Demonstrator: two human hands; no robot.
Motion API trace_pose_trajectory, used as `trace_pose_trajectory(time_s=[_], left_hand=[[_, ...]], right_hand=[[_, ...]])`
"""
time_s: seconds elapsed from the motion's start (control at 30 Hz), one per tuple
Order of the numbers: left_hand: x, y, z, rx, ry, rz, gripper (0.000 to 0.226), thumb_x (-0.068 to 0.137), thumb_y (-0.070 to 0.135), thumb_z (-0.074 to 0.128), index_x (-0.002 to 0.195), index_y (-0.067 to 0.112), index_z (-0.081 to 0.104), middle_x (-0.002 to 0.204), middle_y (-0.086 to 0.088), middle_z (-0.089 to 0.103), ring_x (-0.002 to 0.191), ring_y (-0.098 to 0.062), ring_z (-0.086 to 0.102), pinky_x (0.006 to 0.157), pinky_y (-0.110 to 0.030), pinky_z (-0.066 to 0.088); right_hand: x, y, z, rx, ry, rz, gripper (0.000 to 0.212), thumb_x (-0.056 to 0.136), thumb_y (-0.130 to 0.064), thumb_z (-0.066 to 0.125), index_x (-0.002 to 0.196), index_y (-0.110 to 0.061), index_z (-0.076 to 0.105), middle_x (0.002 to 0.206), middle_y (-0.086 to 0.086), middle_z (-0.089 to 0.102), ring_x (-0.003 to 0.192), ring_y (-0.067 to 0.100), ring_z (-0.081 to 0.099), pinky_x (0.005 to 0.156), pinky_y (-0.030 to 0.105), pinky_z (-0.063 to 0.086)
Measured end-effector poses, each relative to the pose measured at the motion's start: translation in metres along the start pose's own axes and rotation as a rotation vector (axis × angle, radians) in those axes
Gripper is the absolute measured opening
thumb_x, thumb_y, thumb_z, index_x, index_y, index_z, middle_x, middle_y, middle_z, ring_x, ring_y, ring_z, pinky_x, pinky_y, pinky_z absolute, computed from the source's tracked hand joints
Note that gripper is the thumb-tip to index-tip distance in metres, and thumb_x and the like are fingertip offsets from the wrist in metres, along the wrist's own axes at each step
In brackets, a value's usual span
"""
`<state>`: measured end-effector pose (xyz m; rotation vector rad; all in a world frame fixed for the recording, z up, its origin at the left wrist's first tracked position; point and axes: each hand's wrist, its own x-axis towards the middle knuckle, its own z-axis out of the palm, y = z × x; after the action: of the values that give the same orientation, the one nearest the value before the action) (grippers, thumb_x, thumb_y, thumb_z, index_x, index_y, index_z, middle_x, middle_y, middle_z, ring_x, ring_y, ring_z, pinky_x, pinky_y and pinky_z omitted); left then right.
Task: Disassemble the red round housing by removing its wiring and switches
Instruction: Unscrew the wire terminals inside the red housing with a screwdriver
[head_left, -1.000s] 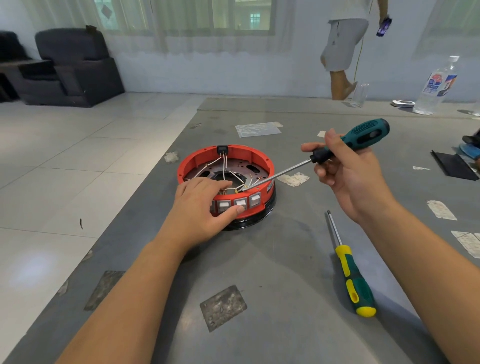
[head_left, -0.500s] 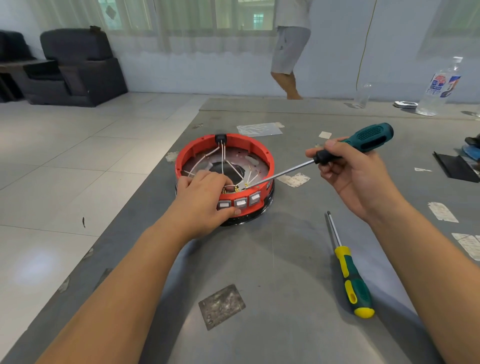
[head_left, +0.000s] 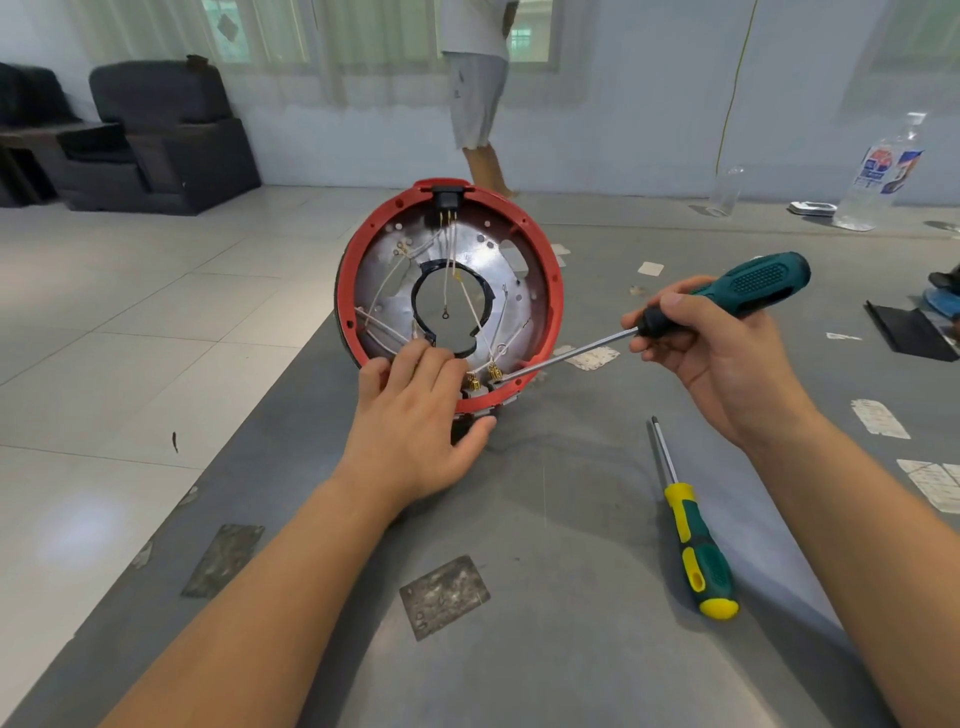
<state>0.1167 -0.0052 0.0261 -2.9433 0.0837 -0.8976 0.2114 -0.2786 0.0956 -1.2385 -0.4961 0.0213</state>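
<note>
Fingers (head_left: 434, 364) of left hand (head_left: 415, 431) curled over near rim of red housing (head_left: 550, 291), thumb pressed under its lower edge; housing gripped and tipped up on edge on grey table (head_left: 571, 597), open side facing the camera. Metal plate inside, with round central hole and dark collar. Black connector (head_left: 447, 200) at top of rim, pins pointing down. White wires (head_left: 470, 306) fanned from connector across plate toward lower rim, ending at brass terminals (head_left: 483, 376) just beside left fingertips. Switches at lower rim mostly hidden by left hand.

Right hand (head_left: 722, 353) closed around teal screwdriver (head_left: 743, 283), thumb on top near collar of handle; shaft angled down and left, tip touching lower rim beside brass terminals.

Second screwdriver (head_left: 698, 551), green and yellow handle, flat on table near right forearm, tip pointing away. Patches of tape residue scattered over table. Plastic bottle (head_left: 878, 176) and clear glass (head_left: 727, 189) at far right edge of table. Dark flat object at far right. Black armchair (head_left: 161, 135) on tiled floor at left. Standing person (head_left: 478, 93) in grey shorts behind housing, near curtained window.
</note>
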Motion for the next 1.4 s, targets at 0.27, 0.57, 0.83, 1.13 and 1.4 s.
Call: trace_pose_trajectory(time_s=[0.27,0.57,0.83,1.13,1.4], left_hand=[[-0.009,0.000,-0.006,-0.003,0.072,0.007,0.043,0.097,0.039,0.052,0.129,0.015,0.068,0.124,-0.002,0.069,0.130,-0.032,0.055,0.099,-0.045,0.036],[-0.013,-0.001,-0.008,0.065,0.099,0.101,0.043,0.097,0.040,0.055,0.128,0.015,0.069,0.125,-0.002,0.070,0.128,-0.031,0.057,0.094,-0.044,0.042],[-0.022,-0.002,-0.015,0.052,0.124,0.164,0.041,0.096,0.034,0.061,0.128,0.010,0.071,0.123,-0.007,0.071,0.123,-0.032,0.061,0.087,-0.044,0.049],[-0.031,-0.016,-0.033,-0.239,0.747,-0.064,0.053,0.086,0.033,0.080,0.126,0.026,0.046,0.147,-0.010,0.039,0.137,-0.033,0.036,0.110,-0.045,0.033],[-0.005,-0.035,-0.026,-1.157,0.299,-0.497,0.082,0.073,0.058,0.083,0.141,0.035,0.042,0.125,0.009,0.066,0.114,-0.007,0.067,0.087,-0.015,0.053]], right_hand=[[-0.001,0.002,0.003,-0.018,0.092,-0.082,0.006,0.082,-0.021,0.069,0.082,-0.018,0.064,0.085,0.023,0.072,0.065,0.032,0.065,0.064,0.033,0.055],[-0.008,0.007,0.013,-0.215,0.083,-0.142,0.005,0.083,-0.015,0.069,0.080,-0.013,0.065,0.083,0.020,0.074,0.067,0.032,0.070,0.065,0.031,0.058],[-0.013,0.019,0.021,-0.319,0.043,-0.127,0.007,0.092,-0.005,0.067,0.087,-0.006,0.064,0.080,0.014,0.074,0.068,0.033,0.073,0.066,0.035,0.062],[-0.013,0.017,0.025,-0.330,0.049,-0.100,0.009,0.094,-0.004,0.066,0.085,-0.007,0.066,0.082,0.017,0.073,0.071,0.035,0.073,0.071,0.042,0.063],[-0.014,0.015,0.026,-0.315,0.048,-0.080,0.010,0.094,-0.004,0.067,0.085,-0.009,0.066,0.084,0.019,0.073,0.074,0.037,0.073,0.073,0.041,0.063]])
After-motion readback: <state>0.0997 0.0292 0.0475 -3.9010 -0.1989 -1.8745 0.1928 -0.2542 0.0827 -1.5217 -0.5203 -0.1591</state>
